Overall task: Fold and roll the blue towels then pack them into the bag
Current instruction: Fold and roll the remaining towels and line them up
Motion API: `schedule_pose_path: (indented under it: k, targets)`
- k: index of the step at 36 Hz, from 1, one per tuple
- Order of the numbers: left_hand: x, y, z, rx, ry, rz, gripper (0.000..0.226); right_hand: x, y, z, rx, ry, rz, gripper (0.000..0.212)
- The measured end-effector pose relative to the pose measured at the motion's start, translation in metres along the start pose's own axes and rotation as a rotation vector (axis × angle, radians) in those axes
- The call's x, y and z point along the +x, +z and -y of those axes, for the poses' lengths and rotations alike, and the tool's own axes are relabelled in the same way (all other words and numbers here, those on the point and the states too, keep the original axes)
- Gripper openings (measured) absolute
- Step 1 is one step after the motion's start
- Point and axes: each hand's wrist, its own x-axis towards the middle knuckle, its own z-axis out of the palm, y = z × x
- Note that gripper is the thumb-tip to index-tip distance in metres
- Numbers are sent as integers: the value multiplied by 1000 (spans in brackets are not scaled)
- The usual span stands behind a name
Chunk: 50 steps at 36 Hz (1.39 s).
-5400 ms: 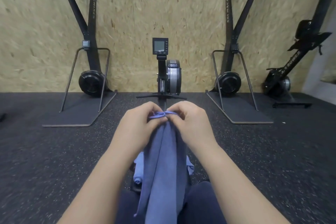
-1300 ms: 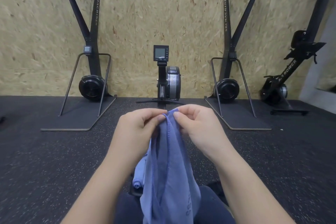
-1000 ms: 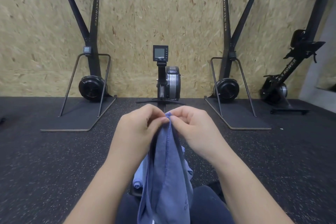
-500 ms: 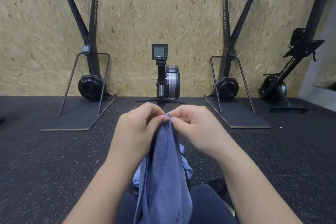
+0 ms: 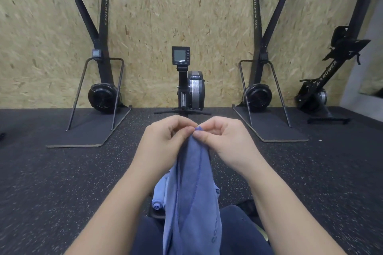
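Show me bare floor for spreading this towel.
Bare rubber floor lies left of the left hand, and right of the right hand. Crowded: rolled towels below the held towel, and ski machine platforms ahead.

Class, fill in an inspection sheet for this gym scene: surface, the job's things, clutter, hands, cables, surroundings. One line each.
Surface: dark speckled rubber floor.
Job's things: blue towel hangs from both hands over the lap; a rolled blue towel lies behind it on something dark; whether that is the bag cannot be told.
Clutter: nothing seen.
Hands: left hand and right hand each pinch the towel's top edge, grips close together.
Cables: nothing seen.
Surroundings: chipboard wall; two ski machines, a rower with monitor, another air rower stood on end.
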Motion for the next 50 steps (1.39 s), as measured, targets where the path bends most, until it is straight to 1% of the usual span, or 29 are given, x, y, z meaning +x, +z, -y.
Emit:
schedule_pose_path:
  k: [3, 6, 9, 13, 17, 21, 23, 26, 27, 30, 32, 36, 41, 43, 46, 48, 50]
  targets:
    - [-2, 7, 3, -18, 18, 24, 26, 2, -3, 0, -34, -33, -72, 14]
    - [-4, 14, 9, 26, 19, 33, 27, 8, -7, -4, -23, -50, -153, 12]
    - [-5, 19, 17, 104, -8, 61, 30, 14, -12, -8, -10, -68, -221, 17]
    - [-4, 25, 40, 240, -17, 127, 38, 20, -19, -15, 40, -65, -260, 19]
    - [-5, 29, 68, 432, -69, 242, 22, 27, -29, -22, 107, -52, -323, 16]
    - [-4, 23, 89, 601, -144, 266, 13, 32, -47, -25, 140, -72, -394, 15]
    - [-1, 17, 98, 678, -172, 238, 12, 33, -58, -27, 163, -82, -437, 15]
    - [4, 4, 109, 776, -166, 197, 12, 35, -73, -32, 207, -80, -499, 14]
    - [6, 0, 113, 809, -136, 177, 12, 35, -77, -34, 190, -81, -507, 14]
    - [11, -9, 124, 899, 35, 82, 33, 32, -88, -43, 42, -64, -501, 14]
    - [12, -13, 125, 924, 106, 15, 39, 29, -94, -49, -87, -44, -505, 14]
    - [16, -17, 126, 1013, 193, -138, 39, 24, -100, -57, -207, -26, -549, 18]
    - [19, -23, 126, 972, 276, -190, 34, 22, -101, -60, -275, 9, -556, 13]
    - [20, -23, 120, 913, 272, -217, 29, 23, -101, -61, -326, 38, -554, 11]
    - [22, -22, 114, 849, 186, -242, 11, 23, -99, -61, -367, 62, -549, 10]
    - [23, -21, 113, 829, 104, -253, 18, 21, -97, -59, -403, 75, -537, 8]
    - [22, -21, 112, 835, 92, -272, 22, 19, -96, -57, -436, 79, -526, 7]
